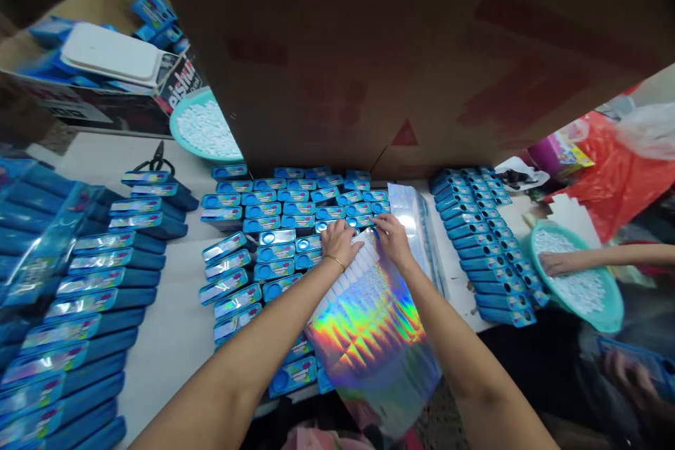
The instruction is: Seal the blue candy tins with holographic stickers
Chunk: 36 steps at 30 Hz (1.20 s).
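Note:
A shiny holographic sheet or bag [369,344] slants down from the rows of blue boxes [277,252] toward my body. Near its upper end, my left hand [340,242] rests with bent fingers at the left edge, beside several white strips [351,273]. My right hand [393,235] is at the upper right edge, fingertips bent against the sheet near the boxes. What either set of fingertips pinches is too small to make out. Another clear, shiny bag [414,214] lies just beyond my right hand.
A tall cardboard carton [369,70] stands behind the boxes. More blue boxes line the left [100,295] and right [485,246]. Black scissors [157,162] lie back left. Turquoise basins of white pellets stand back left [208,130] and right [574,274], the right one with another person's hand inside.

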{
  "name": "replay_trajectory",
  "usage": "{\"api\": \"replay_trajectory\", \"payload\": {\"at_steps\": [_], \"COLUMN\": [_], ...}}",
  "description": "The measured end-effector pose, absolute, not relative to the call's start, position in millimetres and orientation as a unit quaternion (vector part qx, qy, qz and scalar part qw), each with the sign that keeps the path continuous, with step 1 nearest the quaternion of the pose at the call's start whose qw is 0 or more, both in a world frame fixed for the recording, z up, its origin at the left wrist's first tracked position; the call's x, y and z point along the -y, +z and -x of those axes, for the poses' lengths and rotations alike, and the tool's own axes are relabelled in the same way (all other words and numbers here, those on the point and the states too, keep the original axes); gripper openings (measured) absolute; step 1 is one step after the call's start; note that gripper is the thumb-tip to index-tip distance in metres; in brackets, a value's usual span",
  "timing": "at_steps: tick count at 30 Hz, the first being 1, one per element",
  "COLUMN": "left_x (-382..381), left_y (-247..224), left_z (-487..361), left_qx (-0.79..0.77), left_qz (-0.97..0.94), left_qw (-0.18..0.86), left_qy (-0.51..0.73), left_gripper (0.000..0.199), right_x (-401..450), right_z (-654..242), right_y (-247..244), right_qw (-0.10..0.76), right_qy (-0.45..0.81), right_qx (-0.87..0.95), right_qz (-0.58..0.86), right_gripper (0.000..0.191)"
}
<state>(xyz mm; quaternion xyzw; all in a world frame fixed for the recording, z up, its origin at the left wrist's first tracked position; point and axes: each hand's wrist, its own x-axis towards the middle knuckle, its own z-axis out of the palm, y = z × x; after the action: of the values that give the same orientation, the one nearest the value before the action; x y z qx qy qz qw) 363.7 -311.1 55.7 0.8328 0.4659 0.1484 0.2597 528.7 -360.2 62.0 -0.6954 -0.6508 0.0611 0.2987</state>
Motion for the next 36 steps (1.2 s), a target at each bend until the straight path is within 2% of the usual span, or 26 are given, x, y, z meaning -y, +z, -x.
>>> {"api": "replay_trajectory", "payload": {"at_steps": [5, 11, 15, 21, 28, 32, 36], "left_x": [315.6, 318.3, 318.0, 319.3, 319.8, 320.2, 320.4], "left_y": [50.0, 45.0, 42.5, 42.8, 43.9, 45.7, 45.0], "left_z": [-382.0, -383.3, -385.0, -386.9, -387.8, -388.8, -388.9], "left_qx": [-0.513, -0.521, -0.526, -0.527, -0.526, -0.530, -0.521], "left_qz": [-0.797, -0.790, -0.786, -0.787, -0.783, -0.782, -0.788], "left_qw": [0.273, 0.263, 0.261, 0.254, 0.257, 0.253, 0.242], "left_qy": [0.163, 0.187, 0.193, 0.196, 0.211, 0.209, 0.221], "left_gripper": [0.012, 0.014, 0.014, 0.012, 0.012, 0.011, 0.011], "right_x": [356.6, 375.2, 383.6, 383.3, 373.9, 375.6, 368.9], "right_z": [-532.6, -545.8, -552.8, -550.7, -554.0, -552.8, -551.3], "right_y": [49.3, 47.0, 43.5, 51.3, 46.7, 40.6, 48.7], "right_qw": [0.164, 0.099, 0.101, 0.151, 0.110, 0.154, 0.180], "right_qy": [0.059, -0.008, -0.025, 0.003, -0.008, -0.019, -0.006], "right_qx": [0.730, 0.816, 0.821, 0.793, 0.831, 0.813, 0.786], "right_qz": [0.661, 0.570, 0.561, 0.590, 0.545, 0.561, 0.592], "right_gripper": [0.023, 0.037, 0.036, 0.032, 0.034, 0.027, 0.029]}}
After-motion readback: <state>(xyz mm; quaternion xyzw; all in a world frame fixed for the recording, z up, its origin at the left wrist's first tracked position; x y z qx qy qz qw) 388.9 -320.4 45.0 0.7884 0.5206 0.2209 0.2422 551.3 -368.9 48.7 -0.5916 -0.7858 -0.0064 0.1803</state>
